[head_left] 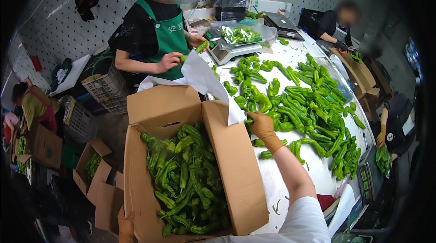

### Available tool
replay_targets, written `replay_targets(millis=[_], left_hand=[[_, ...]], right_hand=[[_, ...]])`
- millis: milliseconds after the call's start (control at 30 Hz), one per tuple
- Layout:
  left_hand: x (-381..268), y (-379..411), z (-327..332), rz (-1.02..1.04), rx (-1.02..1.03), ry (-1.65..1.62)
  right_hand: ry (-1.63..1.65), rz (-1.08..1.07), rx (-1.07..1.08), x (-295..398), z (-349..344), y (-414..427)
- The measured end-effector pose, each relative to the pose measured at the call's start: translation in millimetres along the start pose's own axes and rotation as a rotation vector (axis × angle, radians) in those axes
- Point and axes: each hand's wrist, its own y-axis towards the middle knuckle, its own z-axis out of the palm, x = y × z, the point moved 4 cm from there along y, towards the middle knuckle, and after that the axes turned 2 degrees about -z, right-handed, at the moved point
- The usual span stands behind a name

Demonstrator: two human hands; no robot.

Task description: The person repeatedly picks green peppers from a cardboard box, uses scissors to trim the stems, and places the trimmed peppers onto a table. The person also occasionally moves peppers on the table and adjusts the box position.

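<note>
An open cardboard box (235,171) filled with long green peppers (185,174) stands before me, its flaps folded outward. My left hand (126,226), in a tan glove, grips the box's near left edge. Over the far right flap hangs a sheet of white paper (207,76). My right hand (263,127), also gloved, reaches past that flap to the paper's lower corner and touches peppers beside it. Whether its fingers are closed on the paper or on a pepper is unclear. Many loose peppers (296,106) cover the white table (272,178) to the right.
Across the table a person in a green apron (167,35) holds a pepper. A digital scale (231,50) bears a plastic bag of peppers (238,34). Other people work at right and far left. More cardboard boxes (105,205) and plastic crates (104,84) stand at left.
</note>
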Motion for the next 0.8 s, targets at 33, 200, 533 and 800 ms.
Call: replay_targets(millis=[33,200,533,800], left_hand=[[1,1,2,0.020,0.009,-0.019],[28,15,-10,0.046,0.013,0.049],[35,27,-35,-0.077,-0.139,0.126],[25,24,-33,-0.092,-0.154,0.184]], right_hand=[[0.034,0.019,-0.026,-13,-7,0],[0.044,0.346,0.022,-96,-77,12],[0.952,0.705,-0.003,-173,-79,-17],[1.203,0.501,-0.402,-184,-101,-18]])
